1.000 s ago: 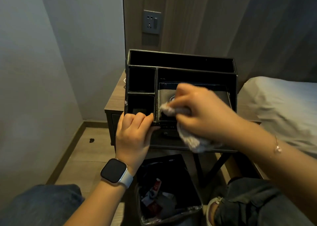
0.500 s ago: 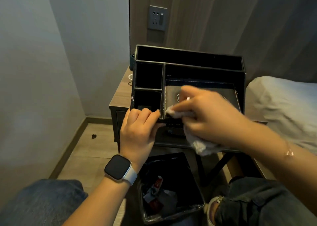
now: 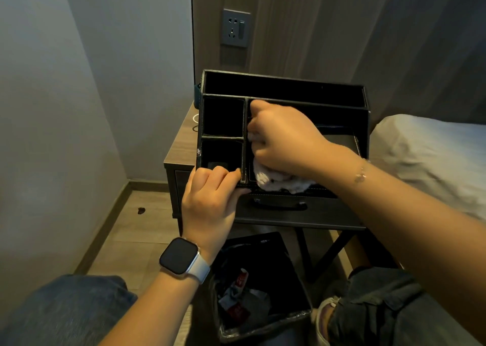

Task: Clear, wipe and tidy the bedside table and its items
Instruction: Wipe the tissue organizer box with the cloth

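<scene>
My right hand [image 3: 282,142], fingers curled tight around one white cloth [image 3: 281,182], works inside the large compartment of the black organiser [image 3: 284,88] on the bedside table [image 3: 181,143]. My left hand [image 3: 210,201] grips its front rim, fingers hooked over. Four compartments show; the organiser's long side runs left to right.

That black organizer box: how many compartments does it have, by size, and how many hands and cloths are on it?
Long compartments along the back: 1
Large compartments, where the right hand works a white cloth: 1
Small square compartments on the left: 2
Total compartments: 4
Hands on the organizer, counting the left hand gripping its front edge: 2
Cloths: 1
</scene>
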Tool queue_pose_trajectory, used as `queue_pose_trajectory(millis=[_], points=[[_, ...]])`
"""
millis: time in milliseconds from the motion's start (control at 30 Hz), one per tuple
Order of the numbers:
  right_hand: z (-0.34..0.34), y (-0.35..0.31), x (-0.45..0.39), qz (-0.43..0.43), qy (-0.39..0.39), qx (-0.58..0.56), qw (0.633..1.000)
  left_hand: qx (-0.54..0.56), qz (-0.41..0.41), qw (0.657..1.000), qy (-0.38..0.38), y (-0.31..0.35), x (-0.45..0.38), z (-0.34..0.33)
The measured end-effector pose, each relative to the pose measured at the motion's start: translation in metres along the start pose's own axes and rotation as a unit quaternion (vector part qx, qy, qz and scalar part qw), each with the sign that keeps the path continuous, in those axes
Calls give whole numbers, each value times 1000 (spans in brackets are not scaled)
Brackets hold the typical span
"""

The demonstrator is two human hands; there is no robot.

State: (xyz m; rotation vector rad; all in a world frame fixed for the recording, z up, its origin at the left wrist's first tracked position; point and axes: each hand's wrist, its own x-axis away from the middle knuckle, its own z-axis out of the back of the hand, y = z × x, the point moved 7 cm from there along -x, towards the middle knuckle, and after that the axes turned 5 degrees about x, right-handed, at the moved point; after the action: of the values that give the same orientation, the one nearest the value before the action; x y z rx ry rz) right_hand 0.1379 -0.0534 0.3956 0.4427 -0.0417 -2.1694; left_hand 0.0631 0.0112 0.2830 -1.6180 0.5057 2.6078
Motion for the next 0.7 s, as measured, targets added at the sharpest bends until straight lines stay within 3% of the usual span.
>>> queue_pose_trajectory(millis=[167, 267, 433, 533, 633, 700], points=[[-10, -23, 70, 119, -53, -18, 991, 5, 20, 999, -26, -1, -3, 2], [-21, -9, 91, 96, -94, -63, 989, 20, 28, 999, -38, -1, -12, 4], [14, 27, 76, -23, 108, -167, 980, 34, 38, 997, -62, -2, -20, 3], [8, 19, 53, -61, 126, -105, 985, 31, 30, 997, -72, -1, -21, 3], [-17, -14, 55, -16, 121, 16, 992, 14, 32, 995, -90, -1, -19, 3], [-26, -21, 76, 19, 130, 28, 991, 3, 34, 994, -102, -1, -15, 3]])
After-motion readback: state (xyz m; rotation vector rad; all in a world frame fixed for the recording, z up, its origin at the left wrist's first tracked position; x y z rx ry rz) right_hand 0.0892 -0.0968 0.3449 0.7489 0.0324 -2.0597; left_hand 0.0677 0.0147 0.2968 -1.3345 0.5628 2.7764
